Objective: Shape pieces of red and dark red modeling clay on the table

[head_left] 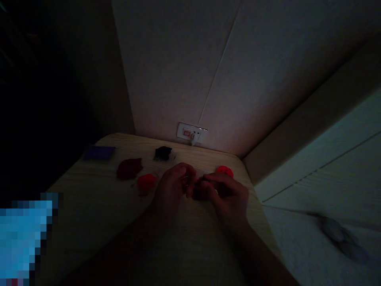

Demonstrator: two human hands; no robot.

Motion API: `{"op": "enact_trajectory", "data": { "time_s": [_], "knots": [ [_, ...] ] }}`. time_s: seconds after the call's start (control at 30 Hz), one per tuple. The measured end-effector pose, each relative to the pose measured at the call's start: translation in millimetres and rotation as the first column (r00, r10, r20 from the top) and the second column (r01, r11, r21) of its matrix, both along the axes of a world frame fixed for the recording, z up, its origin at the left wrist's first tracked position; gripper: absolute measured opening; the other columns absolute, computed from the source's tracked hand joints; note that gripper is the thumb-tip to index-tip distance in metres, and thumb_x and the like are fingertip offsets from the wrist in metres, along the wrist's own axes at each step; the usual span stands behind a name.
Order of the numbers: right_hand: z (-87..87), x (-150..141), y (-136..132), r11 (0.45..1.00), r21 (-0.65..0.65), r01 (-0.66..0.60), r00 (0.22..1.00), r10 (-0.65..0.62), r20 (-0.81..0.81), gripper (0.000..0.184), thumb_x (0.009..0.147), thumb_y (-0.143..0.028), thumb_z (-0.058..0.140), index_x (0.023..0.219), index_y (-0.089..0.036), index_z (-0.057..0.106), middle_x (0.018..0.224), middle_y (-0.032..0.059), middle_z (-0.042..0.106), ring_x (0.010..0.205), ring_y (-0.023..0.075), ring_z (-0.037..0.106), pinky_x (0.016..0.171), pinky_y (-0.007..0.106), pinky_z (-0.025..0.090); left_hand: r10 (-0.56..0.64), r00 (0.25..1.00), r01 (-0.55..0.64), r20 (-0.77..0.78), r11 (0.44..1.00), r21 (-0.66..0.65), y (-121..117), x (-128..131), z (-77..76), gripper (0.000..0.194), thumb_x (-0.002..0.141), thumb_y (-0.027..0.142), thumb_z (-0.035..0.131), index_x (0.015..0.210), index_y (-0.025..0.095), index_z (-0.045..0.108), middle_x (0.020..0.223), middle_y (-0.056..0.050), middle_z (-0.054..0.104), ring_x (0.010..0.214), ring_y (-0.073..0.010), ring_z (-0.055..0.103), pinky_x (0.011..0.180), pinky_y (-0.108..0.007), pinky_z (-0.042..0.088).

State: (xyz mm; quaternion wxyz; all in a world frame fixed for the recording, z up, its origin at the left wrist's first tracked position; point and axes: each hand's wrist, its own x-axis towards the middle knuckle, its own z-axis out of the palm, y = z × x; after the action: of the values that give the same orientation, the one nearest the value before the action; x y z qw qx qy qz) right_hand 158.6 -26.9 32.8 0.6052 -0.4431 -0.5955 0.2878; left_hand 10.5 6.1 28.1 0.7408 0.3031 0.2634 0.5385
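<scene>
Light over the table (pixel 190 246) is poor, which limits findings at the fingertips. Left hand (pixel 172 186): fingers curled inward, not spread, facing the right hand; whether they pinch anything cannot be told. Right hand (pixel 232 196): thumb and fingertips drawn towards each other at a dark piece (pixel 201 194); a firm pinch cannot be confirmed. The piece sits between the two hands, just under the right fingertips; whether it touches the table is unclear.

Surroundings: a red disc (pixel 225 171) lies behind the right hand, partly hidden by it. Just left of the left hand is a red lump (pixel 147 182), with a maroon lump (pixel 129 169) close by and a purple packet (pixel 99 153) farther left. A black lump (pixel 163 153) lies beyond the left hand, near the table's far edge. A plug (pixel 194 138) is fitted in the wall socket (pixel 187 133).

Assessment: the lumps look soft, so the piece would probably dent easily. Light, even pressure from the finger pads is advised, one hand steadying while the other works. Colour could transfer between lumps; clean fingertips are recommended. Better lighting would help.
</scene>
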Motion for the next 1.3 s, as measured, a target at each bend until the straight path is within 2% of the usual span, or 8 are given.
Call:
{"op": "enact_trajectory", "data": {
  "time_s": [0.13, 0.3, 0.5, 0.67, 0.9, 1.3],
  "knots": [
    [1.5, -3.6, 0.5, 0.99, -0.127, -0.06, 0.985, 0.038, -0.169, 0.008, 0.081, -0.024, 0.084, 0.089, -0.024, 0.081, 0.062, 0.0019, 0.075, 0.05, 0.0157, 0.068, 0.046, 0.026, 0.057, 0.053, 0.999, -0.052, 0.011, 0.997, -0.058, 2.6, -1.3, 0.8, 0.029, 0.072, 0.043, 0.068, 0.074, 0.015, 0.067, 0.065, -0.003, 0.062, 0.052, -0.0122, 0.05, 0.047, -0.025, 0.036],
    [-0.2, -3.2, 4.1, 0.985, -0.155, -0.081, 0.961, 0.036, -0.275, 0.01, 0.076, -0.023, 0.087, 0.085, -0.023, 0.082, 0.064, 0.0019, 0.076, 0.048, 0.0157, 0.069, 0.044, 0.025, 0.058, 0.046, 0.999, -0.046, 0.0, 0.997, -0.056, 2.0, -1.2, -0.1, 0.028, 0.075, 0.043, 0.065, 0.072, 0.015, 0.066, 0.063, -0.003, 0.06, 0.052, -0.0122, 0.048, 0.047, -0.025, 0.035],
    [-0.1, -3.7, 5.3, 0.98, -0.157, -0.126, 0.952, 0.075, -0.297, 0.008, 0.082, -0.027, 0.084, 0.088, -0.022, 0.083, 0.061, 0.0021, 0.075, 0.048, 0.0136, 0.068, 0.044, 0.022, 0.056, 0.04, 0.999, -0.04, -0.003, 0.995, -0.087, 2.2, -1.5, 0.7, 0.029, 0.072, 0.044, 0.066, 0.072, 0.014, 0.067, 0.063, -0.003, 0.061, 0.051, -0.0121, 0.05, 0.047, -0.025, 0.036],
    [-0.8, -3.9, 6.0, 0.975, -0.171, -0.141, 0.948, 0.083, -0.308, 0.015, 0.086, -0.033, 0.08, 0.086, -0.019, 0.082, 0.063, 0.0037, 0.076, 0.046, 0.0136, 0.067, 0.042, 0.022, 0.055, 0.05, 0.999, -0.05, -0.007, 0.994, -0.094, 2.2, -0.5, 2.1, 0.03, 0.069, 0.044, 0.067, 0.071, 0.014, 0.067, 0.061, -0.003, 0.061, 0.049, -0.0123, 0.049, 0.047, -0.025, 0.035],
    [-7.8, 1.5, 9.7, 0.961, -0.196, -0.196, 0.915, 0.107, -0.389, 0.015, 0.081, -0.028, 0.085, 0.093, -0.021, 0.079, 0.064, 0.0014, 0.076, 0.047, 0.0127, 0.068, 0.043, 0.02, 0.054, 0.045, 0.999, -0.045, -0.003, 0.994, -0.099, 2.4, -0.6, 2.8, 0.03, 0.065, 0.044, 0.068, 0.069, 0.015, 0.067, 0.061, -0.003, 0.061, 0.05, -0.0127, 0.048, 0.046, -0.026, 0.034],
    [-4.6, 0.3, 9.7, 0.963, -0.217, -0.16, 0.93, 0.073, -0.361, 0.014, 0.074, -0.028, 0.089, 0.081, -0.021, 0.078, 0.063, 0.0013, 0.076, 0.049, 0.0139, 0.069, 0.046, 0.023, 0.059, 0.032, 0.999, -0.031, 0.002, 0.993, -0.11, 3.1, -0.5, 0.1, 0.029, 0.066, 0.044, 0.069, 0.069, 0.015, 0.067, 0.062, -0.002, 0.061, 0.05, -0.0122, 0.049, 0.047, -0.026, 0.035]
  ]
}}
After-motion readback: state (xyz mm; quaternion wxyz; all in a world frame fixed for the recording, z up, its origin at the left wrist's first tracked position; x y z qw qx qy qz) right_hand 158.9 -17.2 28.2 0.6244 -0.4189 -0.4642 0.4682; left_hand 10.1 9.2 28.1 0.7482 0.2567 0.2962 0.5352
